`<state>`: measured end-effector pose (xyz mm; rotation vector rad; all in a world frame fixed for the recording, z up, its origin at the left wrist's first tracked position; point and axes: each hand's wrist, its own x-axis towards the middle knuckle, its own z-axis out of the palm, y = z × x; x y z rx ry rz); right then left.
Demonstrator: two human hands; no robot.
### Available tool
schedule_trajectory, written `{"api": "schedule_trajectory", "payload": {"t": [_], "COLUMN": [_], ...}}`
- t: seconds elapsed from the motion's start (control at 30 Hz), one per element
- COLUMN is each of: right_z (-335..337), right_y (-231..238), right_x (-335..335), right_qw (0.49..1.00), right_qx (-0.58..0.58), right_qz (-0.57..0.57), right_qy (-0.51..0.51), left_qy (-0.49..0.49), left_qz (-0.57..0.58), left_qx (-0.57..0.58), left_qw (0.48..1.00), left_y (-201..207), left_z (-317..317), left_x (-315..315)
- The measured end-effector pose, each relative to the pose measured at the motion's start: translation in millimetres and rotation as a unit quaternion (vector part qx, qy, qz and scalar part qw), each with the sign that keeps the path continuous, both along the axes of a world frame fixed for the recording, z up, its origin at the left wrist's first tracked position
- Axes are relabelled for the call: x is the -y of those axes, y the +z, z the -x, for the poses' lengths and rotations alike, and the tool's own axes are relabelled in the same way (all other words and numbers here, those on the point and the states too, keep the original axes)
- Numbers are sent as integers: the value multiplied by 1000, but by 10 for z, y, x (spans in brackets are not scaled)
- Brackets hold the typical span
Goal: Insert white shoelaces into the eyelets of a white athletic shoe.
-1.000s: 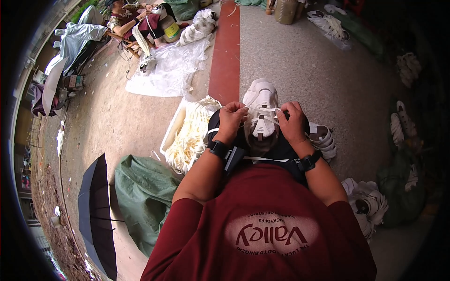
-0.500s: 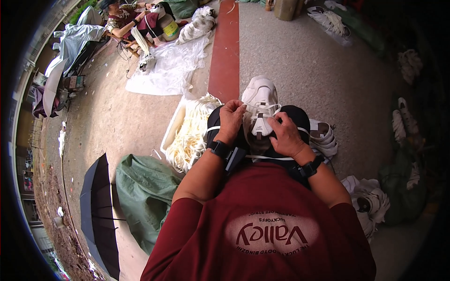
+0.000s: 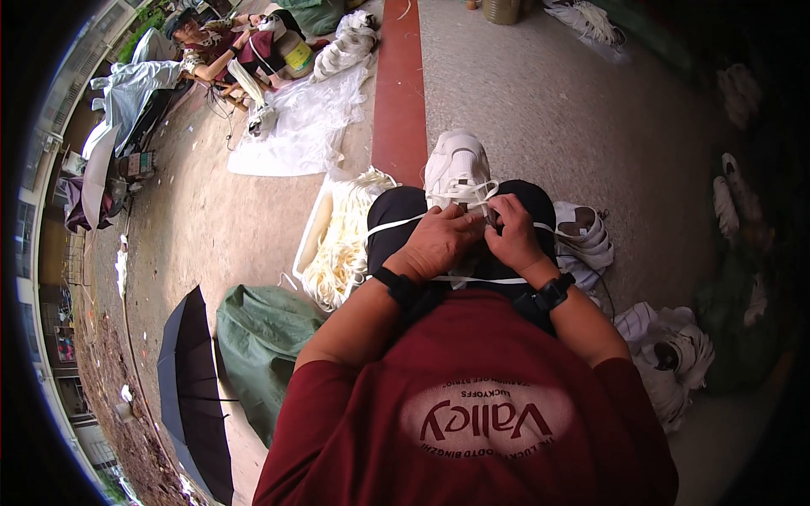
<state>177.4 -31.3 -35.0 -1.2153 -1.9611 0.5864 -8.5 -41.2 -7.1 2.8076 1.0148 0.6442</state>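
Note:
A white sneaker [image 3: 456, 162] rests between my knees with its toe pointing away from me. Loose white shoelace [image 3: 469, 194] loops lie over its front. My left hand [image 3: 440, 240] bends over the near end of the shoe, fingers curled against the upper and covering much of it. On the other side, my right hand [image 3: 513, 232] pinches at the shoe's edge just below the laces. What exactly lies between its fingertips is partly hidden. A white band [image 3: 395, 226] runs across my dark trouser legs.
At my left stands a white tray [image 3: 314, 226] heaped with cream laces [image 3: 346, 244]. A green sack [image 3: 261, 346] and dark umbrella [image 3: 192, 396] are nearby. More shoes [image 3: 582, 234] lie at my right, with a pile [image 3: 666, 358] closer. Another person [image 3: 221, 52] sits far left.
My left hand has come down and right, from holding a lace out at the left to the shoe's near end. My right hand has shifted slightly upward. The laces now lie looped over the front.

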Motion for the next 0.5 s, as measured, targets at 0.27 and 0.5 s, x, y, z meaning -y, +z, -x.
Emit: {"api": "schedule_trajectory", "payload": {"t": [0.27, 0.5], "right_z": [28, -93], "right_y": [161, 20], "right_x": [46, -259], "right_qw": [992, 902], "right_qx": [51, -306], "right_qz": [-109, 272], "right_qy": [32, -137], "left_qy": [-39, 325], "left_qz": [167, 233], "left_qx": [244, 431], "left_qw": [955, 809], "left_y": [-159, -341], "left_z": [148, 340], "left_x": [-59, -199]}}
